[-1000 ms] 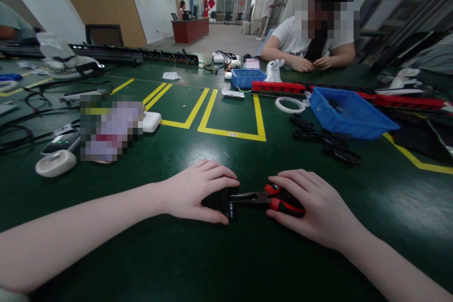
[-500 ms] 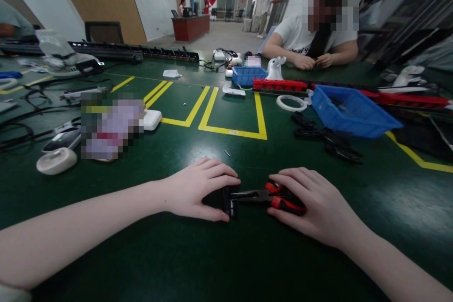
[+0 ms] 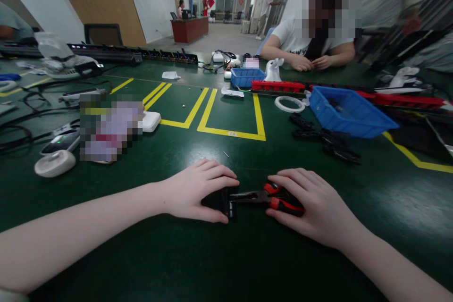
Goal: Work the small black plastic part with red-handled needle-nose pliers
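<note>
Low over the green table, my left hand (image 3: pixel 205 191) grips a small black plastic part (image 3: pixel 230 208) between thumb and fingers. Its exact kind is hard to make out against the dark surface. My right hand (image 3: pixel 311 203) is closed around the red and black handles of long-nose pliers (image 3: pixel 264 196). The pliers' jaws point left and their tips meet the black part; whether they pinch it I cannot tell. A thin metal pin (image 3: pixel 226 154) lies on the table beyond my hands.
Black clip-like parts (image 3: pixel 325 139) lie beside a blue bin (image 3: pixel 348 111) at right. A white tape ring (image 3: pixel 289 104) is nearby. At left are a phone (image 3: pixel 113 132), a white mouse (image 3: pixel 55 163) and cables. Across the table sits a co-worker (image 3: pixel 311 47).
Both hands hold nearly the same pose on the black part and the pliers. The view has shifted slightly. Another person has come into view at the upper right.
</note>
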A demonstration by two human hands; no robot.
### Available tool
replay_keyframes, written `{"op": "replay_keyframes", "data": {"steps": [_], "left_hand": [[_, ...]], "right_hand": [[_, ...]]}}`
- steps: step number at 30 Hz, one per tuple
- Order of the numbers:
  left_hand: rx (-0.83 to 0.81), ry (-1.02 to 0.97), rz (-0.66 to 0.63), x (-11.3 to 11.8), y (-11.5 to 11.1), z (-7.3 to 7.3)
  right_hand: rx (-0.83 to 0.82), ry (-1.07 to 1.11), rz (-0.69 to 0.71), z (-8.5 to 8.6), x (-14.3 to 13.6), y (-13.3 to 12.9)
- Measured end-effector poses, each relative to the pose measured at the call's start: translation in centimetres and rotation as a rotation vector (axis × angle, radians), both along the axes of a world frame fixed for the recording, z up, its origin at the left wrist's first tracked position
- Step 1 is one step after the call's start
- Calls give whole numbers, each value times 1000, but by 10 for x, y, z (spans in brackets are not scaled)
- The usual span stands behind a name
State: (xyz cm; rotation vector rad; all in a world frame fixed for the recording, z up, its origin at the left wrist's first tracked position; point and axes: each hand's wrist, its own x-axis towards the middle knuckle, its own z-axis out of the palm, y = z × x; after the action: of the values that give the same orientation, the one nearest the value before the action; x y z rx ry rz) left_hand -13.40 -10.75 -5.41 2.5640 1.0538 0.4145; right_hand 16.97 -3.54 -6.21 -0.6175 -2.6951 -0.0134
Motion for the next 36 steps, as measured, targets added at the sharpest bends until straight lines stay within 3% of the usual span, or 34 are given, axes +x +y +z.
{"op": "replay_keyframes", "data": {"steps": [36], "left_hand": [[-3,9,-1,1,0,2]], "right_hand": [[-50,-14,-21,-2,2,1]]}}
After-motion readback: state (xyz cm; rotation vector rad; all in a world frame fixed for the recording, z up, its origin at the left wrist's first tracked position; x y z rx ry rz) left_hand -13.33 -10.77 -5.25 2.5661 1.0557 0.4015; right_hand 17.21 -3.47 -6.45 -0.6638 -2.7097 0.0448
